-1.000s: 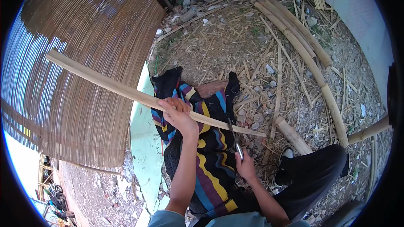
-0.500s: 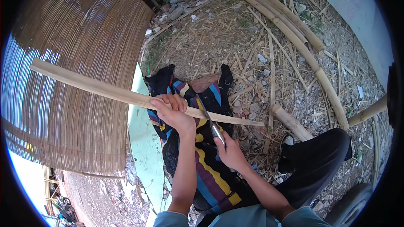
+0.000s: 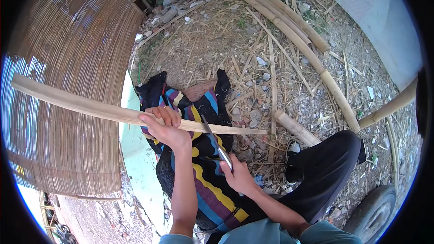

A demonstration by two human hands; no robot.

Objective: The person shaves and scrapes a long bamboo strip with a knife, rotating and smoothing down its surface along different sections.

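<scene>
A long split bamboo strip [image 3: 77, 102] slants across the view from the upper left to the middle right. My left hand [image 3: 166, 129] is wrapped round it near its middle. In my right hand [image 3: 237, 175] is the handle of a knife [image 3: 219, 147], whose blade points up and left and crosses the strip just right of my left hand. Whether the edge touches the strip cannot be made out. Beneath both lies a striped cloth [image 3: 212, 185] in black, yellow, purple and blue, spread over my lap and the ground.
Bamboo poles [image 3: 312, 56] lie at the upper right, and a short bamboo piece [image 3: 296, 128] lies beside my shoe [image 3: 291, 153]. A slatted screen [image 3: 68, 153] stands on the left. A tire [image 3: 373, 214] is at the lower right; rubble and slivers cover the ground.
The view has shifted, so most things appear further left. My right hand has brought the knife up along the strip, closer to my left hand, and its blade now leans left.
</scene>
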